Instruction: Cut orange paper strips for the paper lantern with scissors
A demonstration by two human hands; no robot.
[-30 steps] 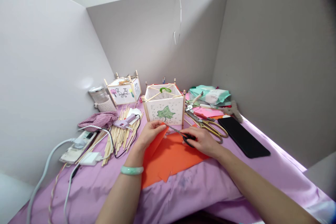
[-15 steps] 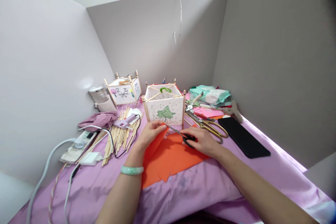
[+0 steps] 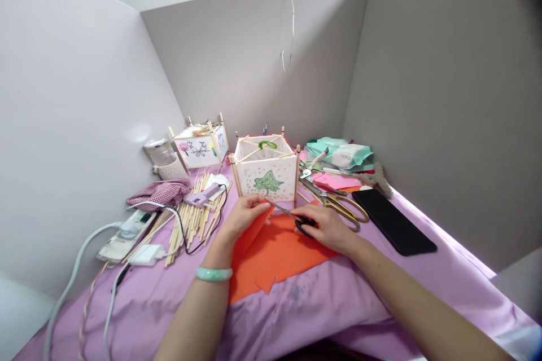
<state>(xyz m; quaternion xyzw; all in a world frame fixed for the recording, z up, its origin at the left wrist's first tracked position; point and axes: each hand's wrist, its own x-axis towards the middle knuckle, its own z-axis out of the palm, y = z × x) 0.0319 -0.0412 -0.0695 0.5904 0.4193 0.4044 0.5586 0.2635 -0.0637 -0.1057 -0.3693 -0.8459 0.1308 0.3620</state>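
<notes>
My left hand point(image 3: 248, 217) pinches a lifted corner of an orange sheet point(image 3: 283, 262), paper or felt, I cannot tell which. A pair of small black-handled scissors point(image 3: 303, 222) is in my right hand point(image 3: 328, 228), fingers wrapped round its loops. Its blades point left and reach the raised edge close to my left fingertips. The rest of the sheet lies flat, with a notched front edge. Just behind stands a white lantern point(image 3: 266, 177) framed in wooden sticks, a green leaf drawn on its front panel.
At left lie wooden sticks point(image 3: 192, 225), a purple glue gun point(image 3: 203, 196), a power strip point(image 3: 122, 237) with cables, and a glass jar point(image 3: 160, 152). A second lantern point(image 3: 199, 146) stands behind. Large gold-handled scissors point(image 3: 349, 211), a black phone point(image 3: 393, 221) and a wipes pack point(image 3: 339, 152) are at right.
Almost nothing differs. The view has shifted very slightly; both hands, the scissors and the orange sheet keep nearly the same positions.
</notes>
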